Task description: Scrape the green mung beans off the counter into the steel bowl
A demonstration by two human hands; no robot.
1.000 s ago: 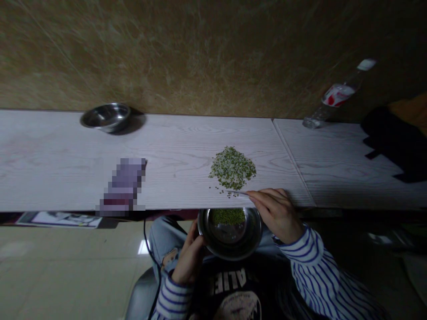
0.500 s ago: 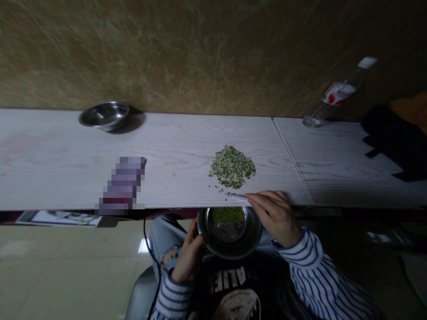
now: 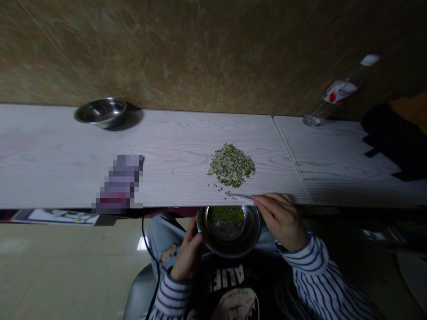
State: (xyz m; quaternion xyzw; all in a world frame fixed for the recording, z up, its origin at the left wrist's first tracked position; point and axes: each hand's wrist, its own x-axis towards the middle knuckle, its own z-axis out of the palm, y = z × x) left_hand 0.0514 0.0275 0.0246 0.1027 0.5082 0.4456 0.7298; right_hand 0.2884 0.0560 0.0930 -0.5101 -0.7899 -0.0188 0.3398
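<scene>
While our right hand (image 3: 280,218) is pinching a thin tool (image 3: 242,197), green grains (image 3: 231,165) are lying ahead-left of its fingers (image 3: 265,201); our left hand (image 3: 189,255) is gripping a bowl (image 3: 230,249) below them; we're best moving gently, keeping the bowl steady.

The pile (image 3: 231,164) is green with pale specks all through it; it is hard to tell if those are white bits or the table (image 3: 176,173) showing. The thin strip (image 3: 242,197) is pale grey. The near bowl (image 3: 229,245) is silver, with green grains (image 3: 228,214) inside. The table is white with wavy grey lines. The sleeves (image 3: 312,258) have dark blue and white stripes. The wall (image 3: 187,58) is brown with pale swirls.
</scene>
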